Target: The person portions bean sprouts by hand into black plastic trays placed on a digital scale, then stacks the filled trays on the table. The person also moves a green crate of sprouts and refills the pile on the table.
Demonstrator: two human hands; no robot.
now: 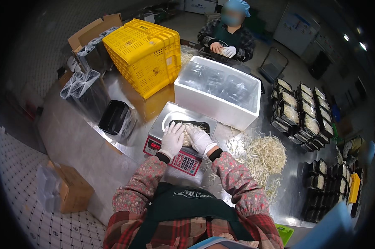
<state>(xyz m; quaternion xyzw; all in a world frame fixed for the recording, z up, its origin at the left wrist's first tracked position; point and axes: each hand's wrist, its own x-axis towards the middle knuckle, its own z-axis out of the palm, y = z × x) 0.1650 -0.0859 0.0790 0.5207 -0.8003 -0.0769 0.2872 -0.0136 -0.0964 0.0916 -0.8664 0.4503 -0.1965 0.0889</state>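
Note:
On the pan of a red-edged electronic scale [153,145] sits a black tray [203,125] with pale bean sprouts [188,143] in it. My left hand [172,140], in a white glove, lies over the tray's left part with its fingers stretched out. From the right, my white-gloved right hand [200,140] rests on the same sprouts, its fingers extended and partly hidden among them. Between the two hands some sprouts show. Most of the tray is covered by my hands. A loose pile of bean sprouts [267,155] lies on the metal table, right of the scale.
Behind the scale stand a white foam box [214,106] of clear plastic pieces and a yellow crate [142,54]. Bagged black trays [114,117] are at left. Filled trays [310,108] are stacked at right. Across the table, a co-worker [227,35] handles another tray.

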